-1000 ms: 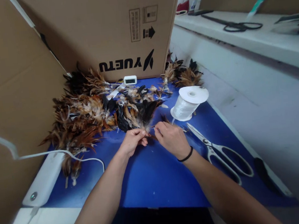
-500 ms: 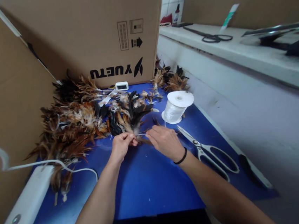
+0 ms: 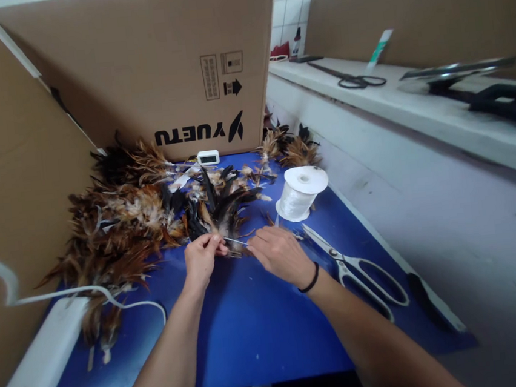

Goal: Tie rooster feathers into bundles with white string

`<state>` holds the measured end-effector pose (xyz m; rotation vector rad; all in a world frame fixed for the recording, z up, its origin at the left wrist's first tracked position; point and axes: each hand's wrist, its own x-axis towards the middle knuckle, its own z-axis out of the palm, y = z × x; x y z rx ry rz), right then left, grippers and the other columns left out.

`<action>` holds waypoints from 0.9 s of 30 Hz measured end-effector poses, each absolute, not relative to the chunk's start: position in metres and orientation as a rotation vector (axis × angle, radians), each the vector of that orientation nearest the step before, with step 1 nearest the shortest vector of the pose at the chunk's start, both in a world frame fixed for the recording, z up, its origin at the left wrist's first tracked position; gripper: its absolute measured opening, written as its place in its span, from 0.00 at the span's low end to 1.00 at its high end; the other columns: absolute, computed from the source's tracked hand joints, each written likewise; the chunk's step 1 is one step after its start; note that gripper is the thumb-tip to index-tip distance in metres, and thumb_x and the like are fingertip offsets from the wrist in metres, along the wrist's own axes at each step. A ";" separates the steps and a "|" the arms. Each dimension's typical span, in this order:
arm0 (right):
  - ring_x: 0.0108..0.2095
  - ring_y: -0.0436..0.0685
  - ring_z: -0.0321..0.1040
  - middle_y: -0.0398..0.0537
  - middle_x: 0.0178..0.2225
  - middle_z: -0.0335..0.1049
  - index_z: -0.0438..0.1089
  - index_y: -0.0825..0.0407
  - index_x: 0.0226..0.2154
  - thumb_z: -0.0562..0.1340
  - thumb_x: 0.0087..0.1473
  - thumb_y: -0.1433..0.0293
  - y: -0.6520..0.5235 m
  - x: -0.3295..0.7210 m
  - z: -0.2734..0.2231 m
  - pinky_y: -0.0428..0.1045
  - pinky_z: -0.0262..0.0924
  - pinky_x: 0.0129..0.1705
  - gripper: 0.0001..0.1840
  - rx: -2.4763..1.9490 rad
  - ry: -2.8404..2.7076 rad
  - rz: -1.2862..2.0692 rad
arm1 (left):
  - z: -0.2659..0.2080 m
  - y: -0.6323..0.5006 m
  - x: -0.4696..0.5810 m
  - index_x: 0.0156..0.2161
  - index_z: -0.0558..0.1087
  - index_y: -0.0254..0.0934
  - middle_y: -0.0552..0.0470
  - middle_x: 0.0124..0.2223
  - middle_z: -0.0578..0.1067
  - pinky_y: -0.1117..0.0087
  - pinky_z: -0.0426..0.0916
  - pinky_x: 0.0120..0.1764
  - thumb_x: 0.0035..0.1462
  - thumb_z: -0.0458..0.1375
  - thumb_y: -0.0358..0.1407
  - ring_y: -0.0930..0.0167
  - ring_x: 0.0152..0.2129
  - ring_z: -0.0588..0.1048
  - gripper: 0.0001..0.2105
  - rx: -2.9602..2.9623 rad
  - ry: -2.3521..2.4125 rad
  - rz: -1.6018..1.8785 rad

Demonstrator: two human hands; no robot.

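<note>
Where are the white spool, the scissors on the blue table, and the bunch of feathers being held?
White spool (image 3: 297, 202): head view, on its wound side.
Scissors (image 3: 333, 252): head view, on the pivot.
Bunch of feathers (image 3: 225, 217): head view, on its fanned middle.

Dark-and-tan feather bunch, splayed, with white strand taut near base

— Premises classed as?
— Apparently a small craft workshop: blue worktable at six o'clock of the view, feather bunches at nine, white spool at three, large scissors at four.
— Surroundings?
— Printed carton at eleven; at two, a pale ledge bearing dark scissors.
</note>
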<state>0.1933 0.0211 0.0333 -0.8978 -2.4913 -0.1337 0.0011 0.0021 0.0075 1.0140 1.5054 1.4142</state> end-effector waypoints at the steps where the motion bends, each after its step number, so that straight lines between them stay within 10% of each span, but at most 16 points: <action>1: 0.30 0.53 0.62 0.46 0.26 0.68 0.69 0.54 0.27 0.53 0.61 0.68 0.022 0.193 0.032 0.48 0.55 0.35 0.14 -0.884 -2.475 -0.065 | 0.007 0.002 0.000 0.26 0.74 0.33 0.53 0.20 0.75 0.72 0.70 0.27 0.49 0.59 0.40 0.73 0.17 0.73 0.11 1.023 1.526 1.443; 12: 0.51 0.64 0.61 0.65 0.51 0.63 0.59 0.59 0.55 0.51 0.58 0.73 0.121 0.159 0.037 0.57 0.55 0.50 0.22 -1.675 -2.212 0.143 | 0.001 0.003 -0.001 0.29 0.75 0.35 0.53 0.23 0.76 0.71 0.70 0.30 0.54 0.56 0.42 0.71 0.20 0.75 0.12 1.195 1.647 1.509; 22: 0.49 0.55 0.62 0.52 0.49 0.67 0.63 0.51 0.51 0.50 0.54 0.78 0.126 0.134 0.020 0.48 0.54 0.50 0.23 -1.511 -2.424 0.213 | -0.004 0.006 -0.002 0.30 0.75 0.35 0.53 0.23 0.76 0.71 0.70 0.31 0.54 0.56 0.43 0.70 0.20 0.76 0.12 1.162 1.614 1.529; 27: 0.53 0.63 0.58 0.64 0.51 0.63 0.65 0.59 0.50 0.48 0.54 0.79 0.150 0.146 0.023 0.55 0.54 0.50 0.22 -1.786 -2.221 0.126 | -0.008 0.008 -0.002 0.31 0.75 0.35 0.53 0.24 0.77 0.71 0.71 0.30 0.54 0.56 0.42 0.70 0.21 0.76 0.12 1.128 1.595 1.561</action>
